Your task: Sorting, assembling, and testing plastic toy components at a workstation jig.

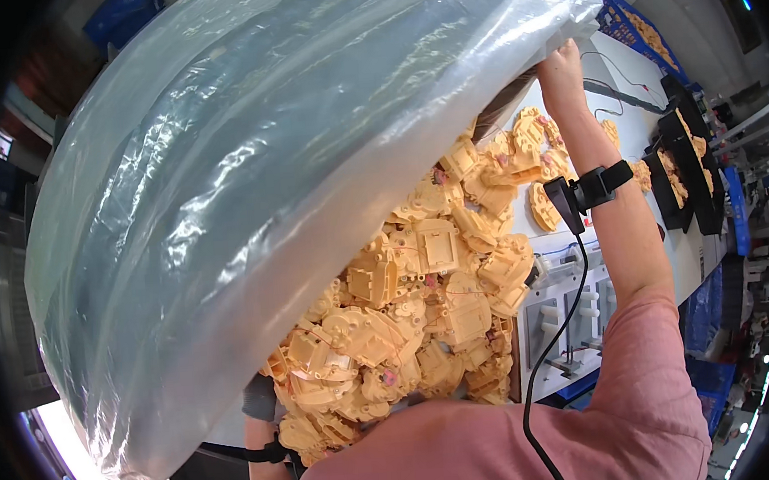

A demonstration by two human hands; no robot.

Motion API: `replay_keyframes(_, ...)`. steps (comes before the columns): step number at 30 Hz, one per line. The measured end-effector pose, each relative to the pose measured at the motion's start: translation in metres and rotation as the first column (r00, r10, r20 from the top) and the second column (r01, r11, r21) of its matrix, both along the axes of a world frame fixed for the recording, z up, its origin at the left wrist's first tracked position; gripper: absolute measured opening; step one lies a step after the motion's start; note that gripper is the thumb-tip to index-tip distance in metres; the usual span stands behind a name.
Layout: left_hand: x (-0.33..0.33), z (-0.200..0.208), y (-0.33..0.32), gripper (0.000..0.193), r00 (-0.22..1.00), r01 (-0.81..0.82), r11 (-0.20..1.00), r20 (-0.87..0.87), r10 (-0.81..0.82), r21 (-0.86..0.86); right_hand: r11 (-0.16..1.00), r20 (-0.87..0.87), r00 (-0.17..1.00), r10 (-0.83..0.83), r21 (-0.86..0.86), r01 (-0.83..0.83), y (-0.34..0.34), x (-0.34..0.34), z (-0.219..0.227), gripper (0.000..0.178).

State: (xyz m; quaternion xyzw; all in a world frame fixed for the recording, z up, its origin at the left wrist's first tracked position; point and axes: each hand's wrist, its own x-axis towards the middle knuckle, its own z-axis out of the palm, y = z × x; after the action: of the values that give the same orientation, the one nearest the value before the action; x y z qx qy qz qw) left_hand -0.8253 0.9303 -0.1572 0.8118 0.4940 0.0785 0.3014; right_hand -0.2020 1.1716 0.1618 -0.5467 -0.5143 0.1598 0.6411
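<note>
A large, clear plastic bag [247,187] billows across the left and upper part of the view, its open edge slanting over a heap of cream-yellow moulded plastic parts [373,330]. My right hand [561,69] reaches far forward, fingers closed on the bag's edge at the upper right. Of my left arm, only the forearm [263,436] shows at the lower left, wearing a dark strap; the bag covers the hand and its fingers. Thin red wires and small pinkish bits show among the heaped parts.
Beyond the heap, more yellow parts [544,206] lie on a white table. Black trays [679,175] with parts stand at right. A white fixture [559,317] sits right of the heap. A blue basket of parts [642,30] is at far right. A black cable [554,362] hangs from my right wrist.
</note>
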Motion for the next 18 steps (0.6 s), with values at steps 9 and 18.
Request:
replay_keyframes(9,0.005,0.003,-0.008,0.03,0.833,-0.459,0.851,0.211,0.512,-0.256,0.948,0.211,0.974,0.084,-0.317,-0.013,-0.055,0.01,-0.01,0.053)
replay_keyframes(18,0.065,0.119,0.02,0.036,0.718,-0.252,0.703,0.358,0.597,-0.665,0.79,0.323,0.943,0.08,-0.597,0.137,-0.199,-0.019,-0.017,0.053)
